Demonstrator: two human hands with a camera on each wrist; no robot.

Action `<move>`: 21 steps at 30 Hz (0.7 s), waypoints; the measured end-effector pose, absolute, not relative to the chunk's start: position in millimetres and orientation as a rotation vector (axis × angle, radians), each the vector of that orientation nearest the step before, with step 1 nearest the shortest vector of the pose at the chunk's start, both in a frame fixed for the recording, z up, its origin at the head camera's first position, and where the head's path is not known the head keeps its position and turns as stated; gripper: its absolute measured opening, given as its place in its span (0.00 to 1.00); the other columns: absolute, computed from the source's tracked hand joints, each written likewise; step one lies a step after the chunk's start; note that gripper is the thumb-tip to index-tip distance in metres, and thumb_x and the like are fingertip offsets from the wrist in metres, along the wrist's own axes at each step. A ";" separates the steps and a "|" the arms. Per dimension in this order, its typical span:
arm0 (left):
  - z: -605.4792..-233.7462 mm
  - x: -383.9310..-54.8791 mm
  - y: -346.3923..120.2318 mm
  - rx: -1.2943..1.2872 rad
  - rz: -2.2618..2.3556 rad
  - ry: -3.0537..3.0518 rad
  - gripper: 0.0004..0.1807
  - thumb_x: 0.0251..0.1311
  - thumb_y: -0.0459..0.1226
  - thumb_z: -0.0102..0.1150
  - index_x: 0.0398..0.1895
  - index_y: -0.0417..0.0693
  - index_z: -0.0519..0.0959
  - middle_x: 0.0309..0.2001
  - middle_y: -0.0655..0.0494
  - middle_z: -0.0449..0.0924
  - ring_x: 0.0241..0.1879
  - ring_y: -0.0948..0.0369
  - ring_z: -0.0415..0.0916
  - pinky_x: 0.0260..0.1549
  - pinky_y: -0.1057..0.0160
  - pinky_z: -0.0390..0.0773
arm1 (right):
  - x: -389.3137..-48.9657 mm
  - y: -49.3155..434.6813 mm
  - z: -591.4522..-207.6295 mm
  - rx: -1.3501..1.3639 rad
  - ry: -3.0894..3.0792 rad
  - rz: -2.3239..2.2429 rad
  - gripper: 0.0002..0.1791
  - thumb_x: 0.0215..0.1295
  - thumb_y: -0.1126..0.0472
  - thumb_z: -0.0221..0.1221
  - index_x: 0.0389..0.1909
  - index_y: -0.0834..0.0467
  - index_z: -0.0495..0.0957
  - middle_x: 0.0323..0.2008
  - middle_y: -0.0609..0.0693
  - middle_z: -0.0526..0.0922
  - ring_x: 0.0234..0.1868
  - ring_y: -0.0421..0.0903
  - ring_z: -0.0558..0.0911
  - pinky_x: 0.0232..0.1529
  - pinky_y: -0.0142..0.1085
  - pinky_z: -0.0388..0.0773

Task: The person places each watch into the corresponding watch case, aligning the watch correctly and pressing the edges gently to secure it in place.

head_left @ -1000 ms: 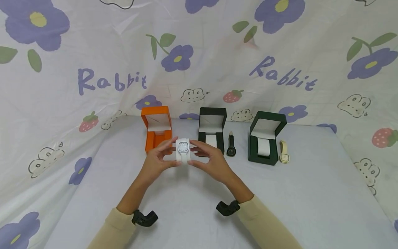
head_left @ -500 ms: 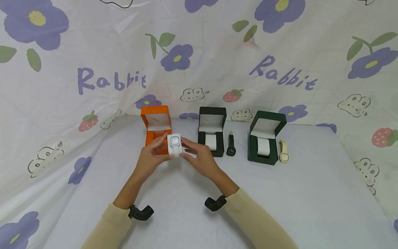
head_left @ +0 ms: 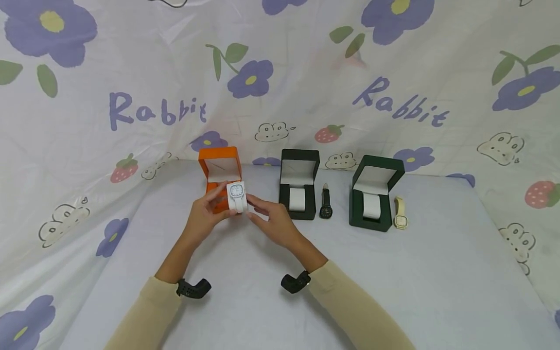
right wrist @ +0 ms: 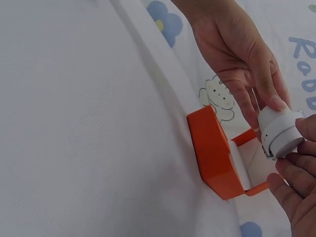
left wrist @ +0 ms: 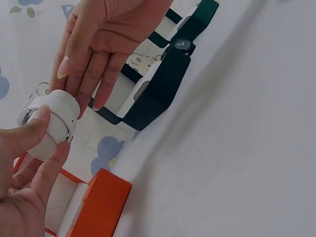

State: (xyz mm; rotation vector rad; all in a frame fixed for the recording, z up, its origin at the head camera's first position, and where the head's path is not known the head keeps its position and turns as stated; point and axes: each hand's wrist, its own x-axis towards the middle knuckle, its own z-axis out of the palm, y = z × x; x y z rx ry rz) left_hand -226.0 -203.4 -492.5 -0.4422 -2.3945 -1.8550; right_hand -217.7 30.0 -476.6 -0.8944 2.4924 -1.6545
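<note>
A white watch (head_left: 236, 191) is wrapped round a white cushion (left wrist: 63, 103), held up in front of the orange watch box (head_left: 218, 153). My left hand (head_left: 203, 214) grips the cushion from the left, thumb on one side and fingers on the other. On the right side my right hand (head_left: 273, 218) has its extended fingertips at the cushion. Its thumb (left wrist: 66, 64) stands apart from the cushion in the left wrist view. The orange box's lid is raised; the hands and watch partly hide its inside.
A black box (head_left: 309, 204) and a dark green box (head_left: 369, 224) stand with lids up, each with a white cushion inside. Beside them lie a black watch (head_left: 325, 204) and a gold watch (head_left: 400, 214). A patterned cloth (head_left: 306, 87) hangs behind the table.
Both hands have carried the white watch and cushion leftward and slightly away, towards the orange box. My right hand's grip has loosened, with its thumb now off the cushion. Boxes and other watches stay put.
</note>
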 end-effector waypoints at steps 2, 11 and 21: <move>-491.8 -228.5 -206.9 -0.444 -1.854 -2.409 0.43 0.59 0.35 0.73 0.77 0.51 0.65 0.71 0.48 0.70 0.64 0.46 0.73 0.60 0.52 0.77 | -219.4 27.2 -476.9 -0.888 2.481 -1.645 0.30 0.72 0.64 0.61 0.73 0.58 0.68 0.70 0.51 0.71 0.69 0.45 0.73 0.64 0.40 0.75; -493.5 -246.6 -221.5 -0.471 -1.801 -2.480 0.41 0.61 0.35 0.72 0.77 0.48 0.65 0.69 0.47 0.69 0.62 0.45 0.73 0.56 0.60 0.81 | -229.0 14.2 -478.1 -0.876 2.421 -1.602 0.34 0.74 0.62 0.60 0.76 0.62 0.61 0.74 0.53 0.65 0.72 0.45 0.69 0.67 0.35 0.70; -496.0 -263.8 -239.2 -0.470 -1.494 -2.639 0.40 0.60 0.39 0.73 0.75 0.49 0.67 0.75 0.48 0.64 0.72 0.44 0.62 0.63 0.37 0.70 | -239.4 -0.2 -485.8 -0.840 2.459 -1.493 0.35 0.75 0.59 0.60 0.78 0.60 0.58 0.76 0.53 0.61 0.75 0.48 0.64 0.72 0.41 0.65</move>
